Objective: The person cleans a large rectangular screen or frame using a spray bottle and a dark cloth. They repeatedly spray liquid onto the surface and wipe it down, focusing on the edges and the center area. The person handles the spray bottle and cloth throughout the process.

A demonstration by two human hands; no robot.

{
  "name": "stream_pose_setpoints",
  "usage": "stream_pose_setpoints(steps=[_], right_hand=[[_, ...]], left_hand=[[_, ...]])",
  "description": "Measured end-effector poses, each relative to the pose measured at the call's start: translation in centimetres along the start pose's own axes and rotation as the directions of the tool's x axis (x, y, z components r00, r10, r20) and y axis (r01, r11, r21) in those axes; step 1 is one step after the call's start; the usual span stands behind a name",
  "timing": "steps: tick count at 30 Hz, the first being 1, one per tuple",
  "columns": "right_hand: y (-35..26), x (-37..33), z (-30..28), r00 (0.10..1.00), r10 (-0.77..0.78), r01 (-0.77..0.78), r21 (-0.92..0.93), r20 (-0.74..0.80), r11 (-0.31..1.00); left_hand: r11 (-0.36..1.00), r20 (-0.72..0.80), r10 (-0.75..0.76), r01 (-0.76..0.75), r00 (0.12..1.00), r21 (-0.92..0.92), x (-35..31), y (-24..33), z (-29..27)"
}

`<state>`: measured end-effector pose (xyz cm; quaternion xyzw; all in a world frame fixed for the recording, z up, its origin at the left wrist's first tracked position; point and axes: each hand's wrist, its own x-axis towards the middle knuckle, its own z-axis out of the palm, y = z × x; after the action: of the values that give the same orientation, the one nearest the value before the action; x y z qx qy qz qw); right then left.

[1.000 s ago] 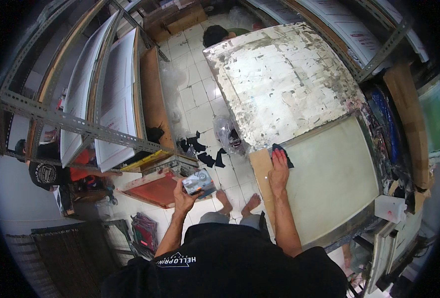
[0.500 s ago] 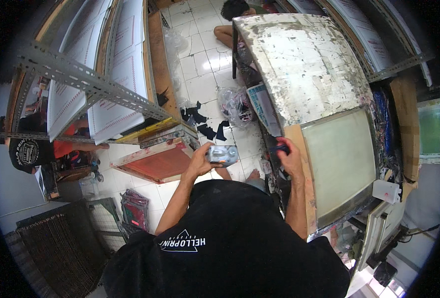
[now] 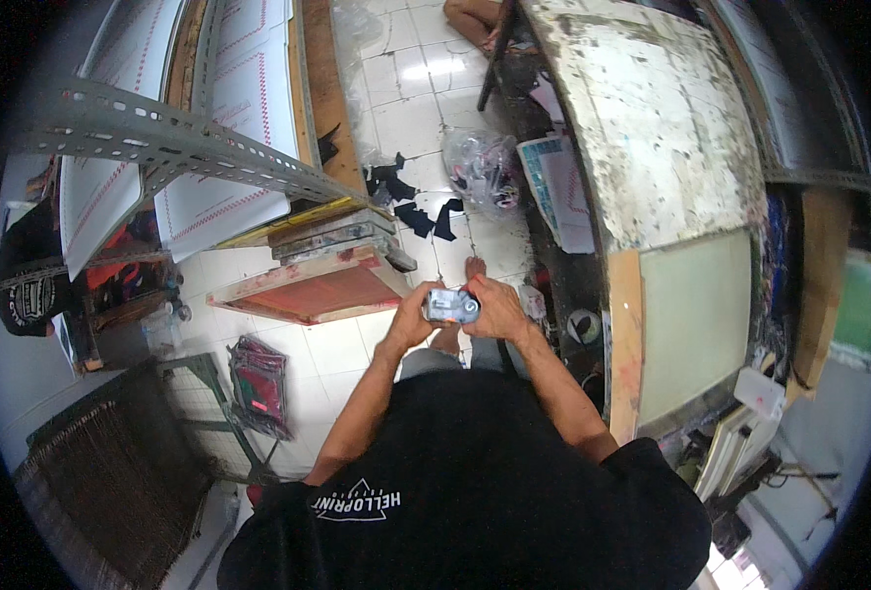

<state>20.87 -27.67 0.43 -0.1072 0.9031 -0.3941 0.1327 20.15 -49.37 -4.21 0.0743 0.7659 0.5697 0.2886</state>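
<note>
A small grey-blue boxy container (image 3: pixel 445 306) is held in front of my body, above the floor. One end of it shows a round, ring-like part; the frames do not show exactly what kind of container it is. My left hand (image 3: pixel 411 317) is closed around its left side. At the right end, beside the round part, my right hand (image 3: pixel 501 309) is closed against it. Whether the right fingers also hold a small dark piece is hidden.
A red-meshed wooden screen frame (image 3: pixel 308 287) leans at left beneath a metal rack (image 3: pixel 190 147). To the right stands a paint-spotted table (image 3: pixel 667 118) with a pale screen (image 3: pixel 696 329). Black scraps (image 3: pixel 416 218) and a clear plastic bag (image 3: pixel 480 172) lie ahead. Another person's leg (image 3: pixel 472 22) shows beyond.
My right hand, which held a small dark-blue thing by the table edge, has moved left to the container. The container has shifted slightly right with my left hand. My view has also shifted.
</note>
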Motion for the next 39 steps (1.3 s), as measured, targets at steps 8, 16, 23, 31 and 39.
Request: stream_pose_setpoints(steps=[8, 16, 23, 31, 39], right_hand=[[9.7, 4.9, 8.6, 0.958, 0.283, -0.28, -0.057, 0.042, 0.958], [21.9, 18.9, 12.6, 0.974, 0.153, -0.149, 0.04, -0.167, 0.988], [30.8, 32.3, 14.7, 0.963, 0.022, -0.06, -0.134, -0.268, 0.989], [33.6, 30.9, 20.2, 0.875, 0.303, -0.326, 0.001, -0.377, 0.945], [37.0, 18.4, 26.1, 0.757, 0.592, -0.562, 0.186, -0.279, 0.806]], left_hand=[[0.832, -0.089, -0.505, 0.512, 0.858, 0.216, -5.4, -15.0, 4.3], [0.695, 0.217, -0.718, 0.696, 0.662, 0.177, -8.7, -21.8, 13.4], [0.521, 0.106, -0.849, 0.783, 0.518, 0.34, -5.6, -23.3, 17.9], [0.471, 0.329, -0.868, 0.825, 0.37, 0.313, -10.0, -38.9, 22.8], [0.18, 0.3, -0.905, 0.91, 0.302, -0.372, -6.0, -42.5, 19.5]])
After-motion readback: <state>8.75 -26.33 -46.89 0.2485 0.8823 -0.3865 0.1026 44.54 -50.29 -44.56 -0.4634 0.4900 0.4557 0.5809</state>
